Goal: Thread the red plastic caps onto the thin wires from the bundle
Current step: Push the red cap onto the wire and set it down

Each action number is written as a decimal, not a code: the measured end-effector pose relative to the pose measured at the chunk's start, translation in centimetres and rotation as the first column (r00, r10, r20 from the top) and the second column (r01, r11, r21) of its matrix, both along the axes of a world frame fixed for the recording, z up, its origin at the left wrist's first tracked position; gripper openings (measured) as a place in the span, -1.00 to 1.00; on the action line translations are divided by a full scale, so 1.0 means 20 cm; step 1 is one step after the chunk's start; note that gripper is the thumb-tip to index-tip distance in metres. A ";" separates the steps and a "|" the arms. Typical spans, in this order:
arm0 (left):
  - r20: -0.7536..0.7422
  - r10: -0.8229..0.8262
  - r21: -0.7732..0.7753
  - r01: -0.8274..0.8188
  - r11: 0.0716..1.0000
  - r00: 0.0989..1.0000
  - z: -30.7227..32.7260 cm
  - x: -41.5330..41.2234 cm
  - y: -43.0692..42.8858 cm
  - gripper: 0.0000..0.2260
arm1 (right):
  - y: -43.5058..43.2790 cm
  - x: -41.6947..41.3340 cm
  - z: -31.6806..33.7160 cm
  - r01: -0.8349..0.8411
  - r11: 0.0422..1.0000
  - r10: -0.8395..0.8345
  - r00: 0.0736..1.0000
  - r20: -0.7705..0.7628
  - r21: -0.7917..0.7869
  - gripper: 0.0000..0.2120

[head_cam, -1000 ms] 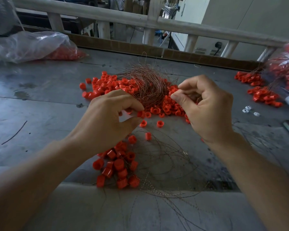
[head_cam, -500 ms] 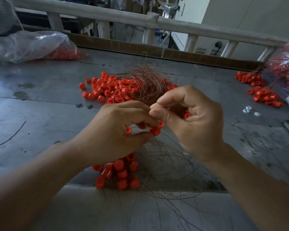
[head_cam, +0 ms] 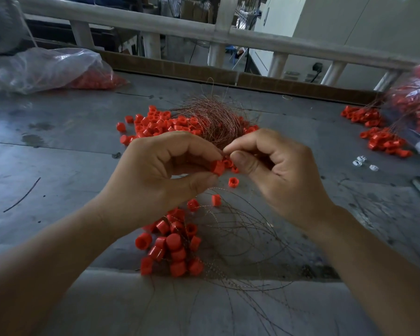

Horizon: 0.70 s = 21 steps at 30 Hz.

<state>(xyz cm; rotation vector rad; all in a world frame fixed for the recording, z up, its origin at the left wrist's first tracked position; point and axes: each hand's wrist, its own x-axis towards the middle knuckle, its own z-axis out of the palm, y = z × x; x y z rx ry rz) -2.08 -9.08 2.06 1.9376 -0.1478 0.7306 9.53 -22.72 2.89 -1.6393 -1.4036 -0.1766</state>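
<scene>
My left hand (head_cam: 160,173) pinches a red cap (head_cam: 217,167) between thumb and forefinger above the grey table. My right hand (head_cam: 277,170) is level with it, its pinched thumb and forefinger tips touching the cap; the wire it grips is too thin to see. Behind the hands lies the tangled copper wire bundle (head_cam: 216,117) on a heap of loose red caps (head_cam: 160,124). Below my left hand sits a cluster of caps (head_cam: 172,246) with thin wires (head_cam: 247,238) fanning out to the right.
A clear plastic bag with red caps (head_cam: 58,69) lies at the back left, another bag (head_cam: 417,103) at the right edge. More caps (head_cam: 378,139) and small white pieces (head_cam: 360,161) lie at the right. A white railing (head_cam: 204,27) borders the table's far side.
My right hand came from the bundle toward my left hand. Both hands then rose slightly, and the cap now shows clearly between my left fingertips.
</scene>
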 end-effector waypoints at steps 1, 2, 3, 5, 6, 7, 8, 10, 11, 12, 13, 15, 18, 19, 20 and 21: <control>-0.013 0.024 -0.004 -0.024 1.000 1.000 0.00 0.00 0.00 -0.77 | 0.00 0.01 0.00 0.026 1.000 -0.026 0.999 0.027 -0.005 -0.92; -0.024 0.050 -0.002 -0.050 0.999 0.998 0.00 0.01 0.00 -0.75 | -0.01 0.01 0.00 0.047 0.999 -0.046 0.998 0.036 -0.003 -0.92; -0.030 0.071 0.007 -0.071 0.997 0.997 0.00 0.01 0.00 -0.77 | -0.01 0.02 0.01 0.064 0.998 -0.064 0.997 0.036 0.003 -0.92; -0.036 0.112 0.031 -0.111 0.993 0.993 -0.01 0.01 0.00 -0.78 | -0.02 0.03 0.02 0.104 0.994 -0.105 0.994 0.036 0.028 -0.92; -0.042 0.123 0.029 -0.122 0.992 0.991 -0.01 0.02 0.00 -0.79 | -0.03 0.04 0.03 0.118 0.992 -0.119 0.992 0.034 0.044 -0.92; -0.051 0.130 0.017 -0.129 0.991 0.990 -0.01 0.02 0.01 -0.80 | -0.03 0.04 0.03 0.126 0.990 -0.128 0.991 0.028 0.061 -0.93; -0.062 0.131 -0.004 -0.132 0.991 0.989 -0.01 0.02 0.01 -0.79 | -0.04 0.05 0.04 0.128 0.989 -0.130 0.991 0.022 0.074 -0.93; -0.084 0.115 -0.046 -0.119 0.992 0.990 -0.01 0.02 0.02 -0.78 | -0.04 0.04 0.05 0.120 0.990 -0.121 0.993 0.010 0.076 -0.93; -0.095 0.104 -0.064 -0.110 0.992 0.990 -0.01 0.03 0.01 -0.78 | -0.04 0.04 0.05 0.109 0.992 -0.110 0.994 0.008 0.067 -0.93; -0.105 0.091 -0.085 -0.100 0.991 0.990 -0.01 0.03 0.01 -0.79 | -0.04 0.03 0.05 0.098 0.994 -0.099 0.995 0.013 0.054 -0.92; -0.112 0.080 -0.109 -0.092 0.990 0.990 -0.01 0.03 0.01 -0.79 | -0.04 0.02 0.05 0.089 0.995 -0.090 0.996 0.020 0.039 -0.92; -0.116 0.058 -0.152 -0.075 0.986 0.992 -0.01 0.03 0.01 -0.79 | -0.03 0.01 0.04 0.080 0.997 -0.080 0.996 0.027 0.021 -0.91; -0.110 0.027 -0.192 -0.048 0.980 0.994 -0.01 0.03 0.01 -0.78 | -0.03 0.00 0.04 0.080 0.997 -0.080 0.996 0.029 0.007 -0.93; -0.110 0.022 -0.196 -0.044 0.980 0.994 -0.01 0.02 0.01 -0.78 | -0.03 0.00 0.03 0.084 0.996 -0.084 0.996 0.036 0.002 -0.93; -0.109 0.018 -0.200 -0.040 0.979 0.994 -0.01 0.02 0.00 -0.78 | -0.03 0.00 0.03 0.087 0.996 -0.087 0.995 0.038 -0.003 -0.93; -0.109 0.015 -0.205 -0.037 0.978 0.994 -0.01 0.02 0.00 -0.77 | -0.03 0.00 0.03 0.087 0.996 -0.087 0.996 0.038 -0.007 -0.93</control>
